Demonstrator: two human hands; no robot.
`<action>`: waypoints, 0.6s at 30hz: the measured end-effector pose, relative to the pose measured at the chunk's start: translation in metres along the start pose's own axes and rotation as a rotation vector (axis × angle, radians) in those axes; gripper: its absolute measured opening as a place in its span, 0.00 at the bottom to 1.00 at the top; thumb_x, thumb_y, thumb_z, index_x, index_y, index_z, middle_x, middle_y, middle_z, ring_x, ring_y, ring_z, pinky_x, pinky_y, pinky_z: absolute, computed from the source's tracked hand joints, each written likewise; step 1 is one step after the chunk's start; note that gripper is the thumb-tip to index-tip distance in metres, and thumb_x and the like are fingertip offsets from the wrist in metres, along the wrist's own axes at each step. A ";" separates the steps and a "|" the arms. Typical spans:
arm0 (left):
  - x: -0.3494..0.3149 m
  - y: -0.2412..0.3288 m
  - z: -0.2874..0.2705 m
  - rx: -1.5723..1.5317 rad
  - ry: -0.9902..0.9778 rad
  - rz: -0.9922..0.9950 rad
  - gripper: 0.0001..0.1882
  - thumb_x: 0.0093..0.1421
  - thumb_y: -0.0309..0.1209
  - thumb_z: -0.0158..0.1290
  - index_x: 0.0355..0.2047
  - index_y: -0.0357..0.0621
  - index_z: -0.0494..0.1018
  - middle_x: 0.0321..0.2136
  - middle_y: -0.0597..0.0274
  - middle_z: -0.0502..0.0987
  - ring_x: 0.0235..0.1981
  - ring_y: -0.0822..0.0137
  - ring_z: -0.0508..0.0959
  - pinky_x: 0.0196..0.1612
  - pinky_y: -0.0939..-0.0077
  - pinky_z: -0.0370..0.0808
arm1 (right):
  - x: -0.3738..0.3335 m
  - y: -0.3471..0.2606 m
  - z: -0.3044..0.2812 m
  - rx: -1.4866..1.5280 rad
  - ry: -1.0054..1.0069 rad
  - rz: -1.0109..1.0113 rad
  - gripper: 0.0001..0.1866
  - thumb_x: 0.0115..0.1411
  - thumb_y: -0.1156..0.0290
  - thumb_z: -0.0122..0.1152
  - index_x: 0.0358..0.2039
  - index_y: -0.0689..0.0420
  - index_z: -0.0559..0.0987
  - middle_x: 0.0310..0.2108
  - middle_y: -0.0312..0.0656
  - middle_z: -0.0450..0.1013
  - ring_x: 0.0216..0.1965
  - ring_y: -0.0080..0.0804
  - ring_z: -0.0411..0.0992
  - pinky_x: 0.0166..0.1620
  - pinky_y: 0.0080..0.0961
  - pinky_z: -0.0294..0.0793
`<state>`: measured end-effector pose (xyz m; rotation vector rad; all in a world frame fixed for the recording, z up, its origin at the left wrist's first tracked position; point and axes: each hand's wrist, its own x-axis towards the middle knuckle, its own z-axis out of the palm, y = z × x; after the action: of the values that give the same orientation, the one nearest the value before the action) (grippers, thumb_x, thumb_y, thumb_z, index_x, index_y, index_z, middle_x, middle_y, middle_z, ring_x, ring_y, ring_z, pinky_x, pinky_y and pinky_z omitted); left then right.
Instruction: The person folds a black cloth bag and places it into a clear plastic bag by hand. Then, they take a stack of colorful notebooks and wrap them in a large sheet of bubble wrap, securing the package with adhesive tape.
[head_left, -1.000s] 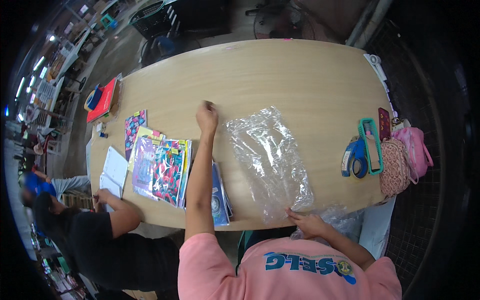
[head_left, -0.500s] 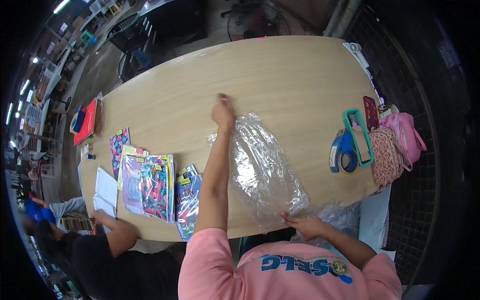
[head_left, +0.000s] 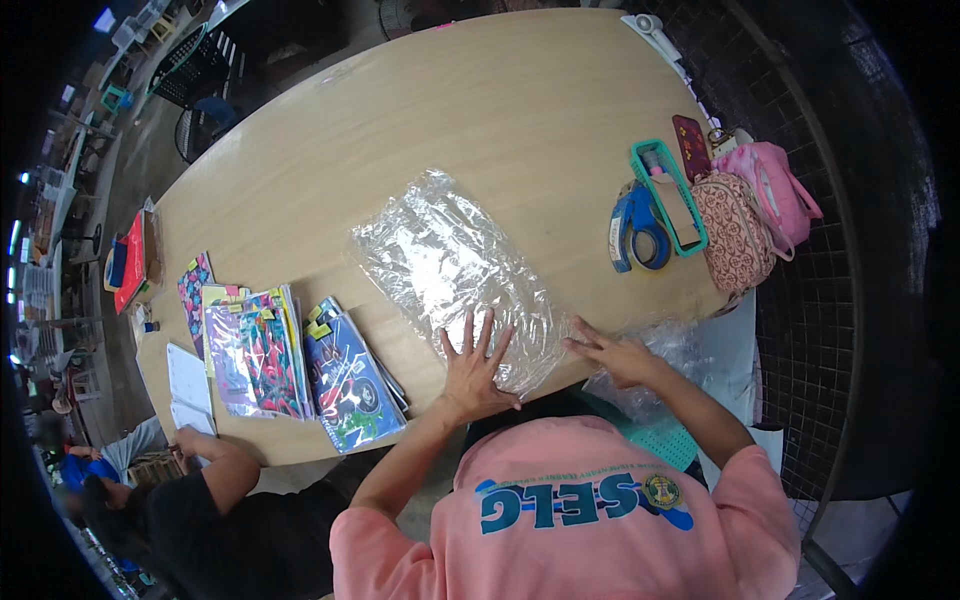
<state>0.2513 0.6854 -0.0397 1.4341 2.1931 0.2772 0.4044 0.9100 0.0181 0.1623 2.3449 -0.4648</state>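
The clear plastic (head_left: 440, 265) is spread, creased and glossy, on the surface (head_left: 480, 110), its far end pointed towards eleven o'clock. With the plastic taken as the dial's centre, the left hand (head_left: 474, 382) is laid at six o'clock, fingers fanned wide and palm down on the near end. The right hand (head_left: 622, 360) is placed at four o'clock by the near right edge; whether that edge is pinched cannot be told. More plastic (head_left: 685, 350) is bunched just past it. Notebooks (head_left: 350, 385) are stacked at eight o'clock, and a tape dispenser (head_left: 624, 225) is set between two and three.

The plastic is judged very light, limp, slippery and easily wrinkled or torn. It is best taken by two corners, between fingertip and thumb, with a flat palm used for smoothing.
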 end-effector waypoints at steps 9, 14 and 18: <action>0.016 0.011 -0.012 -0.665 0.341 0.115 0.49 0.41 0.50 0.64 0.62 0.52 0.55 0.62 0.50 0.52 0.62 0.50 0.55 0.59 0.45 0.55 | -0.025 0.010 -0.073 0.878 0.341 -0.448 0.36 0.37 0.73 0.61 0.53 0.56 0.70 0.54 0.46 0.68 0.52 0.37 0.68 0.53 0.30 0.67; 0.031 0.023 -0.047 -1.614 0.173 0.041 0.18 0.57 0.26 0.54 0.47 0.40 0.68 0.41 0.66 0.72 0.41 0.76 0.70 0.44 0.81 0.67 | 0.030 -0.004 -0.062 1.504 0.297 -0.546 0.29 0.39 0.68 0.63 0.44 0.64 0.75 0.53 0.52 0.67 0.53 0.34 0.67 0.53 0.30 0.66; 0.022 0.002 -0.050 -1.231 0.486 -0.006 0.06 0.58 0.27 0.52 0.31 0.41 0.66 0.27 0.69 0.71 0.28 0.81 0.68 0.31 0.84 0.65 | 0.046 0.005 -0.050 1.353 0.389 -0.816 0.20 0.40 0.66 0.63 0.34 0.63 0.77 0.55 0.54 0.65 0.52 0.39 0.67 0.47 0.26 0.70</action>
<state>0.2203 0.7116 -0.0023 0.6505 1.6731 1.7345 0.3398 0.9325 0.0192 -0.1184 1.9089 -2.5225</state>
